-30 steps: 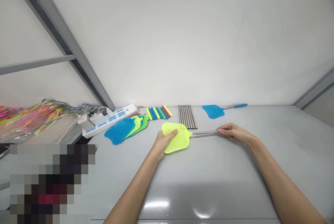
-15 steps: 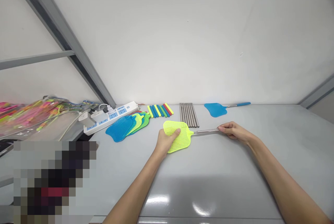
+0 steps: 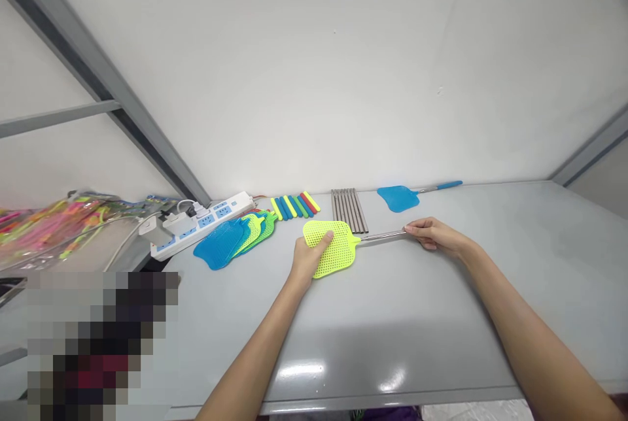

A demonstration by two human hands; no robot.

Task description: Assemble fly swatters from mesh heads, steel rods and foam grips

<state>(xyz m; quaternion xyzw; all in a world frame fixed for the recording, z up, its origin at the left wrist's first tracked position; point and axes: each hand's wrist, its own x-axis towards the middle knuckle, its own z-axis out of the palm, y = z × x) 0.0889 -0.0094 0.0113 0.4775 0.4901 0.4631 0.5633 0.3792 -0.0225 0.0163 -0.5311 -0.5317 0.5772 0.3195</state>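
The left hand (image 3: 308, 259) grips the yellow mesh paddle (image 3: 339, 254) — thumb on top — and the right hand (image 3: 434, 235) pinches the metal rod (image 3: 383, 236) at the paddle's right. Both things are mid-scene, nearer than the metal tubes (image 3: 349, 210).
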